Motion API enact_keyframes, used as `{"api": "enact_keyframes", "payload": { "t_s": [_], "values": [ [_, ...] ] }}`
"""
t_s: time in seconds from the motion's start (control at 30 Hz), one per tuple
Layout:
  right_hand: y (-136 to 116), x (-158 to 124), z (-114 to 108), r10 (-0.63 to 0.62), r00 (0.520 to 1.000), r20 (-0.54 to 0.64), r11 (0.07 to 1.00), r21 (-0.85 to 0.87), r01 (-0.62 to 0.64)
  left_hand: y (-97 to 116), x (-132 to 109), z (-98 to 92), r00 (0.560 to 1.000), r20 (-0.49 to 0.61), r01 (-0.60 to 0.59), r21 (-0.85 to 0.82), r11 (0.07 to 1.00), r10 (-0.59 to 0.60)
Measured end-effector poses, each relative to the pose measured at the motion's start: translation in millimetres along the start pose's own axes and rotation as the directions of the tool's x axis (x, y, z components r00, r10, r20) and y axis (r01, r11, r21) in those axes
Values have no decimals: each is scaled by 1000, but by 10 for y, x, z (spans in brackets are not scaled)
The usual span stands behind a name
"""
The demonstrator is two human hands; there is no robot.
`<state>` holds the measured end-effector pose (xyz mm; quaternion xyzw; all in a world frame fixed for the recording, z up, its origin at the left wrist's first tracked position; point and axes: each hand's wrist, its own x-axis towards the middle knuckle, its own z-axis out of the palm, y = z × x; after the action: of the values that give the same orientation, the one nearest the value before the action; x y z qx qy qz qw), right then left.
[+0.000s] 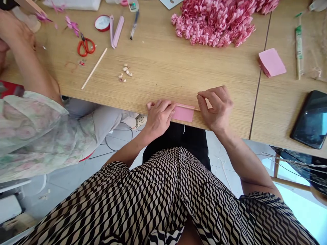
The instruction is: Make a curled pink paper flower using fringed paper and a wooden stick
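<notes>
A small pink paper square (183,115) lies at the near edge of the wooden table (163,68). A thin wooden stick (187,107) rests along its top edge. My left hand (159,115) presses on the left side of the paper and the stick's end, fingers curled over them. My right hand (217,107) pinches the stick's right end between thumb and fingertips.
A heap of curled pink paper pieces (217,20) lies at the back. A stack of pink squares (272,63) and a dark phone (310,119) sit to the right. Red scissors (85,46), another stick (94,68) and small beads (125,72) lie left. Another person's arm (30,68) is at far left.
</notes>
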<state>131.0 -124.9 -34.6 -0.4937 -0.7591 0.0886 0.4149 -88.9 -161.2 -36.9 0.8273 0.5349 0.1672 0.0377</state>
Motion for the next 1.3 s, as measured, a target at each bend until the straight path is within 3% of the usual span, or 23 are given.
{"api": "enact_keyframes", "payload": {
  "t_s": [0.27,0.57,0.67,0.77,0.93,1.1,1.3],
  "values": [
    [-9,5,-9,-8,1000,-15,999,-37,7,24,-83,-1,1000,12,7,-26,1000,-6],
    [-18,55,-37,-26,995,-95,999,-38,22,47,-53,84,998,-62,-10,-15,1000,10],
    [-132,241,11,-6,1000,-8,1000,24,7,49,-60,96,998,-59,-6,-13,1000,5],
    [-321,558,238,-70,977,200,994,98,51,61,-53,96,998,-67,-15,-8,1000,15],
    [-612,1198,946,-77,870,487,997,35,68,82,-34,102,998,-64,-6,-30,1000,4],
    [-770,1734,1566,-66,816,574,992,-54,118,85,-37,142,996,-85,-28,-52,998,23],
    [-946,2136,1888,-63,744,665,968,-140,207,99,-39,172,988,-149,-53,-66,996,42]
  ]
}}
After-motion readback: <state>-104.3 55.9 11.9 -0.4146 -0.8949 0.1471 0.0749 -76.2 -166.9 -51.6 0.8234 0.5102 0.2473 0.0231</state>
